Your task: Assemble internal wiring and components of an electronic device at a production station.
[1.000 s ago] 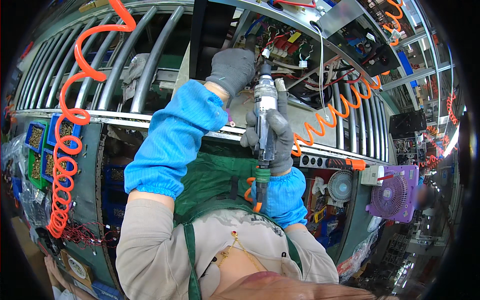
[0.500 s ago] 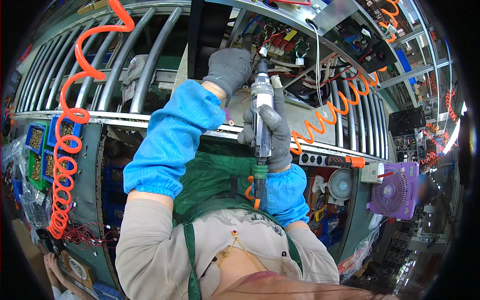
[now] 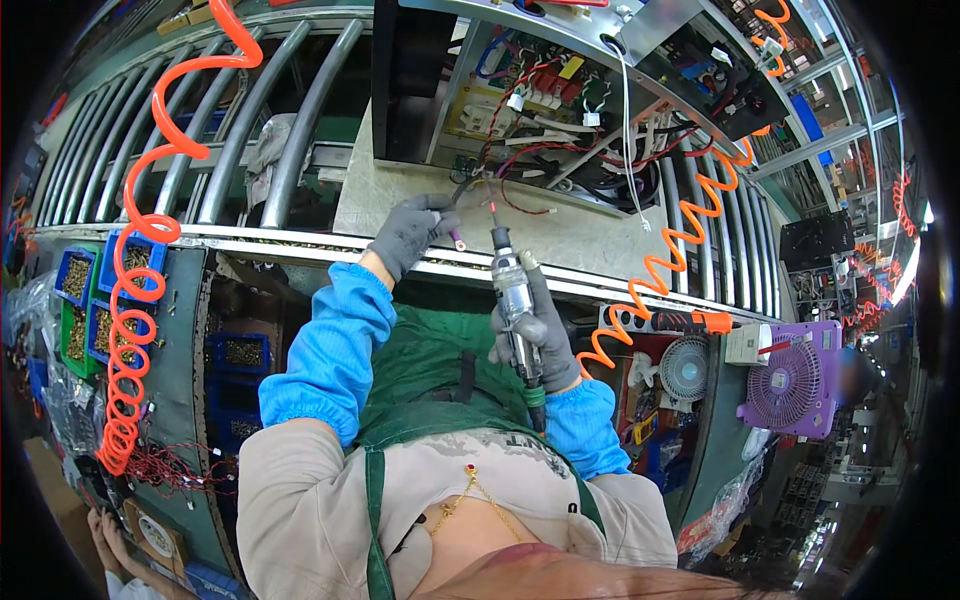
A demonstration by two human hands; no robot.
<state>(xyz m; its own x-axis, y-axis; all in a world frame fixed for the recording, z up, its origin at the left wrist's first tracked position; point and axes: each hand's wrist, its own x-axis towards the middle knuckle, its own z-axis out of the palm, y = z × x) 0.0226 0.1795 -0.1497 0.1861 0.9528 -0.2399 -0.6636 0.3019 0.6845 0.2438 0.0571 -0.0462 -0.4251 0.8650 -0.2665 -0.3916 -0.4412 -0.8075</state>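
Note:
My right hand (image 3: 548, 325), in a grey glove, is wrapped round a power screwdriver (image 3: 514, 296) with a silver and black body. Its bit points away from me, toward the open metal cabinet (image 3: 408, 120), and touches nothing that I can see. My left hand (image 3: 402, 238), gloved alike, is closed at the cable (image 3: 459, 240) with a purple sleeve and a ring terminal, in front of the cabinet; the fingertips are partly hidden. Inside the cabinet are a circuit board (image 3: 485, 110) and bundles of red, black and white wires (image 3: 600, 165).
Rollers (image 3: 290, 150) run left and right of the cabinet. Orange coiled hoses hang at the left (image 3: 150, 230) and right (image 3: 680, 255). Blue and green bins (image 3: 75, 275) of small metal parts stand at the left. A purple fan (image 3: 785, 380) stands right. Another person's hands (image 3: 105, 530) show lower left.
My left hand has come back out of the cabinet toward me and down to the cable with the ring terminal. The screwdriver in my right hand has drawn back from the cabinet's wiring.

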